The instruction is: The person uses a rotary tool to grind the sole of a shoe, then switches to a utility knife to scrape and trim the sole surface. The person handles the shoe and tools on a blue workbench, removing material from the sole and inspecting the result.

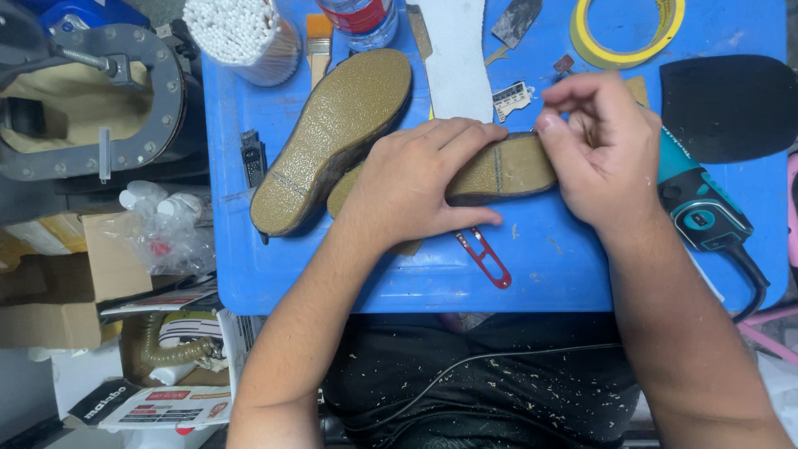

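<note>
Head view: left hand (pixel 416 179) lies flat, fingers together, on a grainy tan shoe sole (pixel 507 166); right hand (pixel 603 150) fingers pinch its edge; smooth blue worktop (pixel 540 266).

Left hand (pixel 420 179) flat, palm down, fingers spread. Right hand (pixel 600 150) curled, thumb and fingertips pinched.
</note>
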